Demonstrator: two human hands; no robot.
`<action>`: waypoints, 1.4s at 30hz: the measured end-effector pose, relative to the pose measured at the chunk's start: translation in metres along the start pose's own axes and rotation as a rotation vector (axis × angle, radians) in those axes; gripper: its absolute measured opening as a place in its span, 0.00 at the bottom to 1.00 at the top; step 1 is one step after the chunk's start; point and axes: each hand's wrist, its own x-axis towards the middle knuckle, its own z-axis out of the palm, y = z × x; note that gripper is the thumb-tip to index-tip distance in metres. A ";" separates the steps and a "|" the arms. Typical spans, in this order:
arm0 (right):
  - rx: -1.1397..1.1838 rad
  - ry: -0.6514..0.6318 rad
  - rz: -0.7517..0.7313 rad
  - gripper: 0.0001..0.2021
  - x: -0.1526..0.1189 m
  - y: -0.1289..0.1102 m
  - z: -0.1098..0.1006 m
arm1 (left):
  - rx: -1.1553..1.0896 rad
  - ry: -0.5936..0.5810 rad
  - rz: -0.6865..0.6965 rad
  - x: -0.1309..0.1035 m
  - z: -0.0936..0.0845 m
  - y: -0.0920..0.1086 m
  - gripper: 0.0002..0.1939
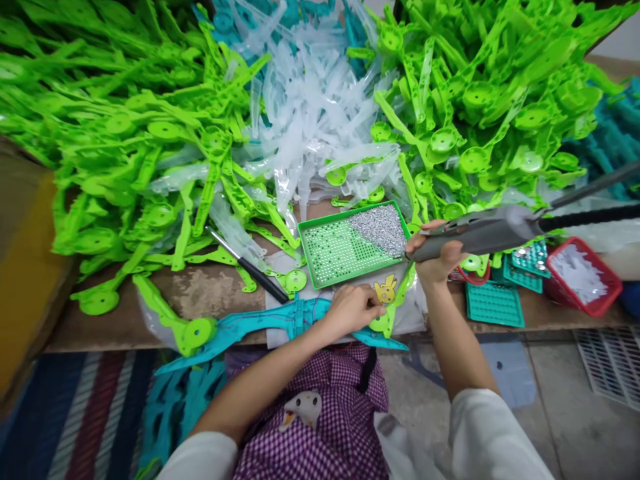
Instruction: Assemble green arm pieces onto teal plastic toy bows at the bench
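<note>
My right hand [437,257] is wrapped round a grey electric screwdriver [475,233], whose front end is at the right edge of a green tray [320,273] of small silver screws [383,227]. My left hand [353,310] lies over a long blue bow-shaped plastic piece [265,323], its fingers curled together beside the round end of a bright green plastic arm [384,323]. Whatever sits between those fingertips is hidden. At the left end of the blue piece, another green arm [195,333] rests against it.
Large heaps of green arms [125,133] and translucent white plastic pieces [320,93] cover the back. A black-handled screwdriver [260,277] lies left of the tray. Teal trays [495,305] and a red basket [595,310] of white pieces stand right. The table's edge is close to my body.
</note>
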 end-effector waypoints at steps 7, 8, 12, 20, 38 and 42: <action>0.056 0.017 0.012 0.30 0.005 0.012 -0.004 | -0.019 -0.005 -0.006 0.000 -0.002 0.002 0.07; 0.067 0.014 0.008 0.30 0.006 0.013 -0.003 | -0.019 -0.006 -0.007 0.000 -0.002 0.002 0.07; 0.114 -0.014 -0.037 0.26 0.005 0.015 -0.001 | -0.017 -0.004 -0.011 0.000 -0.001 0.002 0.07; 0.069 -0.002 -0.082 0.26 0.005 0.014 -0.002 | -0.001 -0.001 0.003 0.000 0.000 0.001 0.07; 0.019 -0.029 -0.055 0.27 0.004 0.017 -0.004 | -0.011 -0.018 -0.010 0.001 -0.002 0.003 0.07; 0.017 -0.016 -0.025 0.30 0.002 0.006 -0.003 | -0.012 -0.016 -0.007 0.000 -0.002 0.002 0.08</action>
